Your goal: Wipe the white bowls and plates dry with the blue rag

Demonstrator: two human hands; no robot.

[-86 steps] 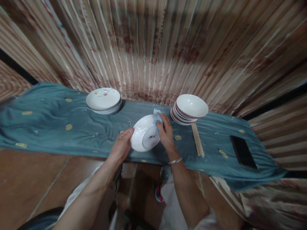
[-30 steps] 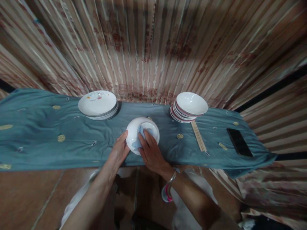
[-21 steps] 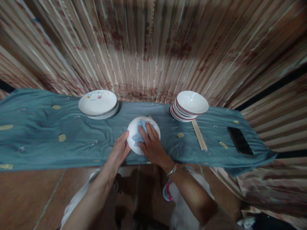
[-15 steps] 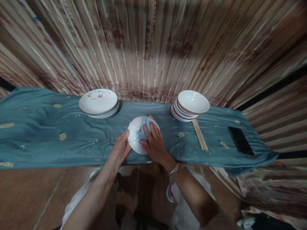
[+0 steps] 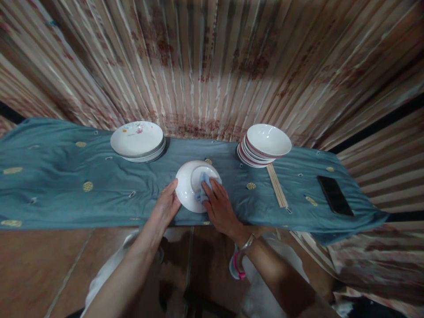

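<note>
Left hand (image 5: 166, 202): part-closed, thumb on the outer face of a white glossy round ceramic bowl (image 5: 185, 184), other fingers mostly hidden behind the rim. Right hand (image 5: 220, 209): fingers half-bent, pressing a light blue thin soft cloth (image 5: 206, 178) onto the bowl's underside at the foot ring.

Handling, my read: bowl is fairly light, rigid, slick from glaze, brittle if dropped. Best hold is the rim, thumb outside and fingers inside; foot ring works as a second grip. Cloth is limp, weighs next to nothing, pinches anywhere.

Position: bowl sits between the hands, touching the left at its rim, tilted underside-up. Can't tell if it touches the table.

Outward: stack of white floral ceramic plates (image 5: 137, 140) beyond and left of left hand. Stack of white red-rimmed ceramic bowls (image 5: 268, 140) beyond and right of right hand; pale thin wooden chopsticks (image 5: 277, 186) just nearer. Black flat rectangular phone (image 5: 335, 195) farthest right.
</note>
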